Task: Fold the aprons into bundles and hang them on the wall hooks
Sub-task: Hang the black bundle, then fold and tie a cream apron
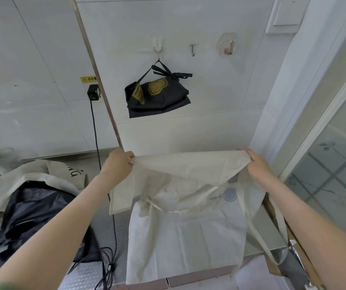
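Note:
A cream apron (184, 231) lies spread on the metal counter (96, 268) in front of me. My left hand (118, 163) pinches one corner of its far edge and my right hand (257, 162) grips the other corner, both lifted above the counter so the cloth folds over itself. On the wall a black apron bundle (158, 98) with a gold print hangs by its straps from the left white hook (158, 48). A small metal hook (192, 50) and a clear-backed hook (229, 47) to its right are bare.
A pile with a black apron (34, 208) and another cream apron (27, 174) lies on the counter at left. A black plug (93, 92) and its cable (96, 147) run down the wall onto the counter. A glass door (335, 174) stands at right.

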`<state>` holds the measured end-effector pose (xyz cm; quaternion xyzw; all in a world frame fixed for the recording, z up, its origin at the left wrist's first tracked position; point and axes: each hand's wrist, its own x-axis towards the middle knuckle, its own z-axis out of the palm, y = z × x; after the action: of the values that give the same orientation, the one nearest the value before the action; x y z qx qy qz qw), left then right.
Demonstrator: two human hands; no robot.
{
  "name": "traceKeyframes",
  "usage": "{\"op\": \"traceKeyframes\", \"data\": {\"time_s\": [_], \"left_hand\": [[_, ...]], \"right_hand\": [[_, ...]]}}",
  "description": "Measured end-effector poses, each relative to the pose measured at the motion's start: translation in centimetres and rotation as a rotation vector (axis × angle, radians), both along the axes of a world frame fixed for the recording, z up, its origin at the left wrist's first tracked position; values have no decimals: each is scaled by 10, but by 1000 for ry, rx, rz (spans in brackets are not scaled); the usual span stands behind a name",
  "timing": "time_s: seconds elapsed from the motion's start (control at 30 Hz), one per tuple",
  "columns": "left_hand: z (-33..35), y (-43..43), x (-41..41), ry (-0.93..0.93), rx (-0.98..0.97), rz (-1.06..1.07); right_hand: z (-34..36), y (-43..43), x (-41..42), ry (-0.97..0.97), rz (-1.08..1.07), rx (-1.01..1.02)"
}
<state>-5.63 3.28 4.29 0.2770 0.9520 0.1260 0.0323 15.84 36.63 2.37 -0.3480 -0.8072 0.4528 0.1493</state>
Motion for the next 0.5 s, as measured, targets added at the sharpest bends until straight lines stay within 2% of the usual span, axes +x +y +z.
{"op": "traceKeyframes", "data": {"time_s": [0.13,0.2,0.23,0.33,0.37,0.43,0.5], "left_hand": [[8,6,12,-182,435,112],[7,12,12,-235,514,177],[8,15,12,-233,430,186],[12,23,16,-239,-159,40],[16,30,23,-262,-283,-60],[28,51,51,-297,-270,-304],[41,81,85,-333,-64,-466]], "right_hand": [[-6,-3,1,-45,21,84],[-8,-2,-1,-92,20,117],[-9,-1,-2,-99,6,125],[1,-2,-5,-131,-23,192],[6,-5,-7,-142,-10,225],[20,-17,-13,-163,44,304],[33,-32,-20,-130,123,350]]}}
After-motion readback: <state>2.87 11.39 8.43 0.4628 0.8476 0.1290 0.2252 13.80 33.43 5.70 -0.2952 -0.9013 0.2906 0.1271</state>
